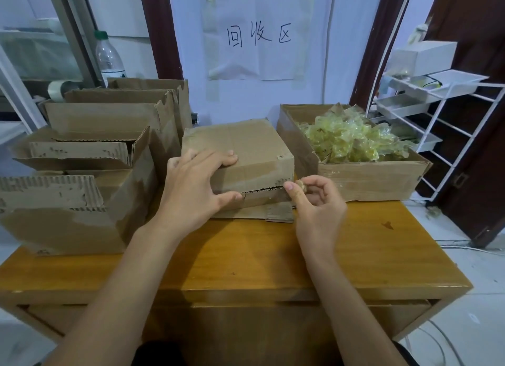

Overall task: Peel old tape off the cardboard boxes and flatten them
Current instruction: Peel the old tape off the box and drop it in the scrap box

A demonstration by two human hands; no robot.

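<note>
Left hand splayed flat over the box corner — right hand fingers pinching a tape scrap

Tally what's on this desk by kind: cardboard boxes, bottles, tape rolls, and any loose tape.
Cardboard boxes: 6
Plastic bottle: 1
Tape roll: 1
Pile of peeled tape: 1
Tape scrap pinched by right hand: 1
Total: 10

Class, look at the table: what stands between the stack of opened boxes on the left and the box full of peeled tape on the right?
Head view: the closed box, held by the left hand.
</note>
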